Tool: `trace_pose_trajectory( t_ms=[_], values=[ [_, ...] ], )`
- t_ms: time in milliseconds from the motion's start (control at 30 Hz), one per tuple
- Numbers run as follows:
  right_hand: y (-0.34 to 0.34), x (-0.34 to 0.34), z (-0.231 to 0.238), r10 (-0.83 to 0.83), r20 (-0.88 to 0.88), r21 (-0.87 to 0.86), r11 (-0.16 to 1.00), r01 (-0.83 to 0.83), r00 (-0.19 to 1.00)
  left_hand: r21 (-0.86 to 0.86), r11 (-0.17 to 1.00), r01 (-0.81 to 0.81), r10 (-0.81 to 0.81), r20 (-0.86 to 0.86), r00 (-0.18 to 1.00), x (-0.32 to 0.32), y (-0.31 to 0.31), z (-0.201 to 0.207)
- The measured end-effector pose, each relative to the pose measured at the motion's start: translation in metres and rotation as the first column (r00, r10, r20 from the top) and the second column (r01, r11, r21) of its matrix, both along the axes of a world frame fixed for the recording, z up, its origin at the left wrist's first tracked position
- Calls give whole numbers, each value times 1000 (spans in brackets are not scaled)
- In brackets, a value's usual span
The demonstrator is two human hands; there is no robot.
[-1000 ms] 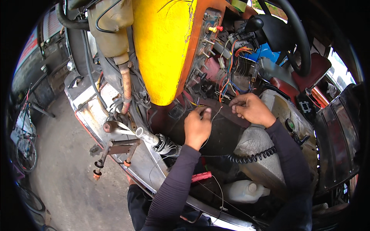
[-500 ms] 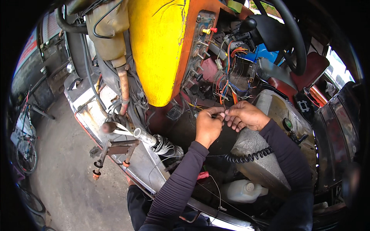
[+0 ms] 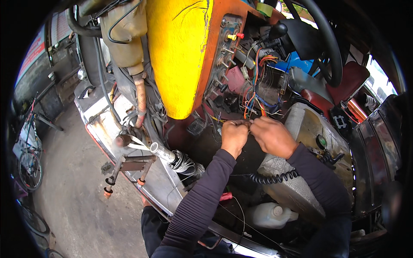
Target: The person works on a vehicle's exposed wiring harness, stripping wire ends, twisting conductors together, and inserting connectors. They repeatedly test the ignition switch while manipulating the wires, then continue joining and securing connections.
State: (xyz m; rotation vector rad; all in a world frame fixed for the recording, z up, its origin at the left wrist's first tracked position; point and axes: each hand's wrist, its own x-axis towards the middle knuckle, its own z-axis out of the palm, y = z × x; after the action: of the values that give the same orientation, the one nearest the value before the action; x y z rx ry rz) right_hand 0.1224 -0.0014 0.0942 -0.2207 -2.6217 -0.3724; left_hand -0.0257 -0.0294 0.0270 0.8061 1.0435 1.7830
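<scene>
My left hand (image 3: pixel 235 137) and my right hand (image 3: pixel 275 136) meet fingertip to fingertip below a bundle of loose coloured wires (image 3: pixel 254 92). Both are closed in a pinch on a thin wire from that bundle. The pinched stretch is mostly hidden behind my fingers and knuckles. Orange, blue and white strands fan out just above my hands. Left of the bundle stands an orange panel with a row of switches and threaded studs (image 3: pixel 224 56), one knob yellow and another red.
A yellow cover (image 3: pixel 176 56) rises at the upper left, and a black steering wheel (image 3: pixel 335 47) at the upper right. Below my hands are a coiled black cable (image 3: pixel 275 177) and a whitish plastic jug (image 3: pixel 271 215). A screwdriver (image 3: pixel 284 83) stands near the wires.
My right hand has turned over, its back now upward and its fingers curled in closer to the left. The left hand has shifted slightly right. The view has moved a little.
</scene>
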Motion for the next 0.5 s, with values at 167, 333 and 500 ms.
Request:
trace_pose_trajectory(
  t_ms=[167, 333, 500],
  values=[
    [-3, 2, 5, 13, 204, 375, 923, -91, 979, -62, 998, 29, -25, 61, 998, 1, -14, 7],
    [12, 4, -9, -216, -51, -750, 653, 105, 975, 69, 997, -41, 40, 18, 999, 0, -2, -16],
    [20, 1, -6, -350, 46, -993, -119, 4, 936, 114, 991, -67, 73, -51, 996, 11, -1, -17]
  ],
)
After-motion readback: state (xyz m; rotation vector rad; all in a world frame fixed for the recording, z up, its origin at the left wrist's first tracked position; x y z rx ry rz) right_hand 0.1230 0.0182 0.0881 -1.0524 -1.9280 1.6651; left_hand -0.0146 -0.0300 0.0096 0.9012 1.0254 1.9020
